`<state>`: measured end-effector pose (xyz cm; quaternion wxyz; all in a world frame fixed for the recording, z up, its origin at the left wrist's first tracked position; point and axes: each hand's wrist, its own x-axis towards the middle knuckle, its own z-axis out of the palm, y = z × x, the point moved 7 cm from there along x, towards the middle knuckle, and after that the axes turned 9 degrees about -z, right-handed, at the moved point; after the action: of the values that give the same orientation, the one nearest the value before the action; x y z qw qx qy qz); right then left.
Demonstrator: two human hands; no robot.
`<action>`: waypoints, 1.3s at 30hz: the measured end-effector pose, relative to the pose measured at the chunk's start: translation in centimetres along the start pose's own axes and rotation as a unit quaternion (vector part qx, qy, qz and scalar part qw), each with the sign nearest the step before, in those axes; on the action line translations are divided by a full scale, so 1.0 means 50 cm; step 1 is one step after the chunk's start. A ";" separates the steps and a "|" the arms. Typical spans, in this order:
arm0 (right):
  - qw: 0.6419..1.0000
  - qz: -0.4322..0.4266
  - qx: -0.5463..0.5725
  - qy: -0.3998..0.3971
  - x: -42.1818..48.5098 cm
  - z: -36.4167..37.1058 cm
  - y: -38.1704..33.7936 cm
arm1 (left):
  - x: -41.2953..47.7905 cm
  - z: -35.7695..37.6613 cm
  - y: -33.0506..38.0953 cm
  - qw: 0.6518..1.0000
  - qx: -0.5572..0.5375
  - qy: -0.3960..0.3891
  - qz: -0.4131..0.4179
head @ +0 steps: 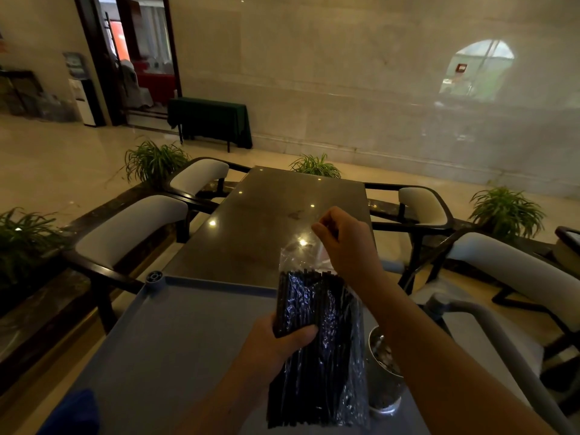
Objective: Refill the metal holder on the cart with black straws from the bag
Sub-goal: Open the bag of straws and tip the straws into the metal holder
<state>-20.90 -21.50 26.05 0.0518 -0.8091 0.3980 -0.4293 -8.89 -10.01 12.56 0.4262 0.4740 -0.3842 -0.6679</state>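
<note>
A clear plastic bag (326,356) packed with black straws is held upright over the grey cart top (175,350). My left hand (279,343) grips the bag around its middle, thumb across the front. My right hand (342,240) is above it and pinches the bag's loose clear top edge. The metal holder (384,368), a shiny round cup, stands on the cart just right of the bag, partly hidden behind my right forearm and the bag.
A dark glossy table (270,221) stands right beyond the cart, with white-cushioned chairs (131,227) on both sides. The cart's grey handle (502,343) curves at the right. Potted plants (153,161) line a low ledge. A blue cloth (75,412) shows at the lower left.
</note>
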 end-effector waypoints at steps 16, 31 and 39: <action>0.993 -0.027 -0.005 -0.118 0.060 0.017 0.041 | 0.013 0.001 -0.041 0.998 0.030 -0.020 -0.050; 0.959 -0.143 -0.096 -0.225 0.104 0.049 0.028 | -0.002 0.000 -0.064 0.996 0.024 -0.059 -0.055; 0.966 -0.132 -0.086 -0.206 0.101 0.072 0.047 | -0.009 -0.006 -0.068 0.995 0.022 -0.076 -0.066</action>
<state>-18.07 -27.49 26.10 0.0054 -0.9269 0.3036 -0.2208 -9.23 -8.46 9.52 0.3400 0.4558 -0.3978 -0.7200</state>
